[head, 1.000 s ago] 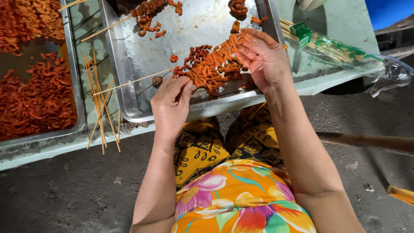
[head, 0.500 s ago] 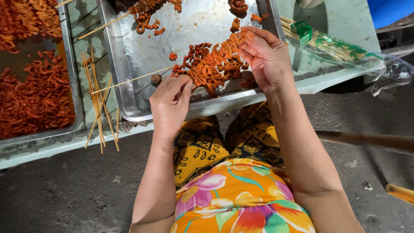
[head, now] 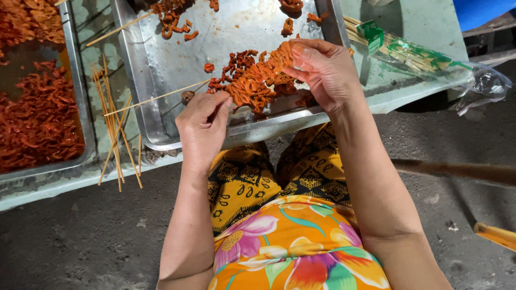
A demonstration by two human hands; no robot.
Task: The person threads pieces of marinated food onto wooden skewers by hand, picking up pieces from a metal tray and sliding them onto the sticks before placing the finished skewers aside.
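My left hand point(head: 203, 126) grips the near end of a thin bamboo skewer point(head: 156, 98) that reaches left across a metal tray point(head: 145, 80). Red-orange marinated meat strips point(head: 257, 80) are packed along the skewer between my hands. My right hand point(head: 322, 70) pinches the far end of that meat bundle with fingertips and thumb. Loose meat pieces point(head: 171, 17) lie at the back of the tray.
A second tray point(head: 80, 107) at the left holds a heap of red meat strips point(head: 37, 115). Several bare skewers point(head: 113, 129) lie on the pale green table point(head: 408, 80) between the trays. A plastic bag of skewers point(head: 414, 56) lies at the right.
The skewer with its meat bundle and both hands have stayed almost in place; my right fingers have shifted slightly on the meat.
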